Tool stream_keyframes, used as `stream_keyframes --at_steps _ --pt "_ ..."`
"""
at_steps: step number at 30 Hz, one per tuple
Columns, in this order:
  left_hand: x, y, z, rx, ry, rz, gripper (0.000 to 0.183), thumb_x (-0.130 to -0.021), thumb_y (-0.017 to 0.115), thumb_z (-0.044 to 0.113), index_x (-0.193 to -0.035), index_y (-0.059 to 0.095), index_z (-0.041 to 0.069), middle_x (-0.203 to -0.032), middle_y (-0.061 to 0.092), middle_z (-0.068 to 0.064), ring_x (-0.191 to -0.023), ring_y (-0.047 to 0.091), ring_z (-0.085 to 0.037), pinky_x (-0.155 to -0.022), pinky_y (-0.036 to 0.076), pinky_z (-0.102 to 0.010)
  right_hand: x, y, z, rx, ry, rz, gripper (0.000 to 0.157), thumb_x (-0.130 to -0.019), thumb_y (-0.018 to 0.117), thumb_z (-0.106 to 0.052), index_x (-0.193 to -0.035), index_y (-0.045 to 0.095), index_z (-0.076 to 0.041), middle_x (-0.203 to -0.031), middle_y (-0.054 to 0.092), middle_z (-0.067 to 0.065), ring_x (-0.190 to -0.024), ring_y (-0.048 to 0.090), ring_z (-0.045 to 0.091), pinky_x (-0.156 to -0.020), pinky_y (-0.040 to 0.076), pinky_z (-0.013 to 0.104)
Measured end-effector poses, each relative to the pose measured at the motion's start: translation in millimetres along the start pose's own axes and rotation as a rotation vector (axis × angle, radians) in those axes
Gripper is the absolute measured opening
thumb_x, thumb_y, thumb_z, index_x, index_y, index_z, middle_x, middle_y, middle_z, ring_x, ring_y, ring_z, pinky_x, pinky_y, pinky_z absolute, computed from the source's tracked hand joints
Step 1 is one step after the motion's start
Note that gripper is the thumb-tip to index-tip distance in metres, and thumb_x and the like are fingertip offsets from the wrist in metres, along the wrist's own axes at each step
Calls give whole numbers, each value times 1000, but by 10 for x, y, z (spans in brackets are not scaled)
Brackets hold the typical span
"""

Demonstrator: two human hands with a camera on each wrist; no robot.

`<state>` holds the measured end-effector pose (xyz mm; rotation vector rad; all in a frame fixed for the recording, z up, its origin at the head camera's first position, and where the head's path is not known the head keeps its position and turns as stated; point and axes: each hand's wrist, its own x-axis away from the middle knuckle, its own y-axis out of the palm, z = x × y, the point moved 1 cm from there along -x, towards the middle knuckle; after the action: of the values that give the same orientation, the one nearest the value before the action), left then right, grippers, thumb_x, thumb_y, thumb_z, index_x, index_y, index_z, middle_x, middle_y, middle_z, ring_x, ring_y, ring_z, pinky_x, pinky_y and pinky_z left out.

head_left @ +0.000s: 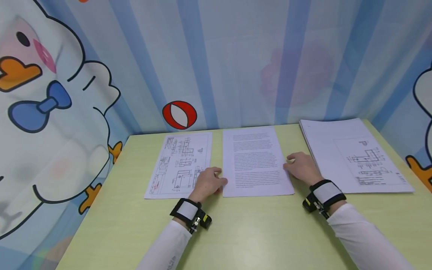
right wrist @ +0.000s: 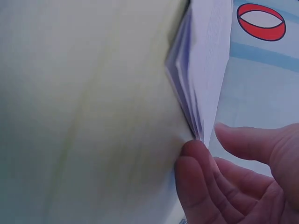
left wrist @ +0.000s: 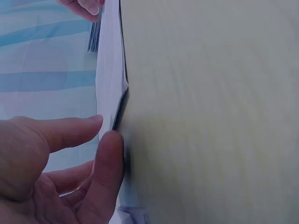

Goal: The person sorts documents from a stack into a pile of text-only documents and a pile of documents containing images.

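Both sides of the middle paper pile (head_left: 253,161) on the worktop (head_left: 251,228) met fingertips: the left hand (head_left: 208,182) and right hand (head_left: 302,168) each had a small gap between thumb and fingers. Soft, even pushes seemed best, to line the pile up without bending it.

Hands (left wrist: 58,182) at white paper (left wrist: 109,65), pale tabletop (left wrist: 210,112), light-blue striped curtain (left wrist: 49,60)

High head view, facing forward, down; wrist views close, low; all share middle sheets (head_left: 256,161)
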<state>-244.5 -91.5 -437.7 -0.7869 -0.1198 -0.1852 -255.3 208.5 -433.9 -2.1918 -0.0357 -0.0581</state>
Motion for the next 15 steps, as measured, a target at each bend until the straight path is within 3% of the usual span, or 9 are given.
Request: stream_keyframes --at_steps 2,8,12,15 --pt "-1 -15 12 -11 6 19 51 -81 65 21 -128 54 3 -64 66 -7 -44 56 -15 -44 40 -23 17 -23 19 -14 -14 8 44 -88 56 -16 -121 54 13 -69 67 16 -51 57 16 -46 39 25" --pt "-34 -31 132 -8 65 66 42 -89 58 25 -126 58 6 -74 61 -6 -46 58 -16 -41 36 -21 61 -112 52 -43 -145 95 38 -91 55 -19 -117 59 8 -88 69 24 -59 61 19 -50 42 27" --pt "-68 -22 260 -20 112 100 38 -90 56 25 -124 60 6 -82 61 -6 -47 57 -11 -42 38 -20 74 -210 75 -54 -239 170 36 -92 54 -21 -117 61 4 -90 70 23 -67 64 25 -53 44 30" --pt "-88 -10 369 -37 157 119 37 -91 55 24 -123 61 6 -87 64 -7 -53 57 -10 -46 41 -20 84 -299 113 -53 -261 229 38 -94 53 -26 -118 62 2 -94 69 25 -77 65 32 -57 47 37"
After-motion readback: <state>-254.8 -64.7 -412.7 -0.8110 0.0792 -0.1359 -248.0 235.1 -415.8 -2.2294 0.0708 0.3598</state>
